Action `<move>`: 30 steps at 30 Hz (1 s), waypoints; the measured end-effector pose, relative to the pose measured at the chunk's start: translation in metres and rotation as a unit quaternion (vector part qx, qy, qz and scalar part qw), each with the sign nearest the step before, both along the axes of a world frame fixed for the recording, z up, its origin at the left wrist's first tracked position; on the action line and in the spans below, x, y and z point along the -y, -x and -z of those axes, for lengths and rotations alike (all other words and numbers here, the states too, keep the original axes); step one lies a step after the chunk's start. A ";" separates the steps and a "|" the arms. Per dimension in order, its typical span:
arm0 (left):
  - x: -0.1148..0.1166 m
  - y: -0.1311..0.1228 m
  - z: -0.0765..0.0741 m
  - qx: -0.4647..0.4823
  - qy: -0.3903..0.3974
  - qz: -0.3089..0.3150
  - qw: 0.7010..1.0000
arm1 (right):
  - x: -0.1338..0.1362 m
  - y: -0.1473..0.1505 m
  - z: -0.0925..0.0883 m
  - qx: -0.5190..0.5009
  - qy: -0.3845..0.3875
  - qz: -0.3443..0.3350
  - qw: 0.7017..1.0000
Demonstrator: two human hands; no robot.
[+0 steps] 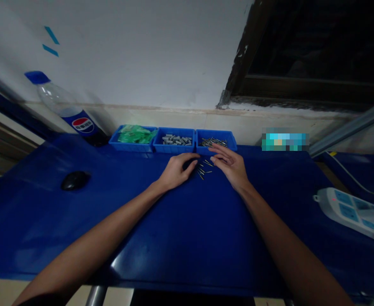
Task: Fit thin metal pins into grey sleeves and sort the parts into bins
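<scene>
Several thin metal pins or screws (201,171) lie loose on the blue tabletop (187,238), between my two hands; their exact kind is too small to tell. My left hand (178,171) rests just left of them, thumb and fingers apart with nothing visible in between. On the other side, my right hand (230,165) is held with its fingers spread, its thumb close to the loose pieces. Its fingertips reach the front of the right blue bin (233,142), which holds a heap of similar thin metal pieces (217,142).
A middle bin (174,148) contains grey cylindrical pieces, and a left bin (132,147) green packets. A Pepsi bottle (82,124) stands at the back left, with a black mouse (74,180) in front. A power strip (349,208) lies at right. Behind is a wall (142,55).
</scene>
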State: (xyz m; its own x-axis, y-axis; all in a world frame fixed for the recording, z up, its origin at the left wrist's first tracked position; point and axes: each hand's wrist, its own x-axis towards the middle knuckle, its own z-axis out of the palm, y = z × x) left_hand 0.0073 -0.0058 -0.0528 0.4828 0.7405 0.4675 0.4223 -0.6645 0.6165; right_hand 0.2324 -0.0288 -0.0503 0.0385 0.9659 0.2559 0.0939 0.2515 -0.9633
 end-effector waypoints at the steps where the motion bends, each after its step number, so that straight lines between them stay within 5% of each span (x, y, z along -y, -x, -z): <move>1: -0.001 0.000 0.001 -0.027 -0.017 0.018 0.999 | 0.000 0.000 0.000 0.003 -0.004 0.001 1.000; 7: -0.005 -0.001 0.012 -0.106 -0.066 0.067 0.990 | 0.000 0.000 0.001 0.004 0.002 -0.006 1.000; 13: -0.008 0.002 0.019 -0.053 -0.041 0.040 0.997 | 0.000 -0.002 0.000 0.005 0.015 -0.006 1.000; 23: -0.004 0.002 0.008 0.013 -0.009 0.006 1.000 | 0.001 0.001 -0.002 -0.026 0.024 -0.006 0.999; 30: -0.005 0.002 0.010 0.141 0.104 -0.011 0.984 | 0.002 0.003 0.000 0.014 0.026 -0.019 0.999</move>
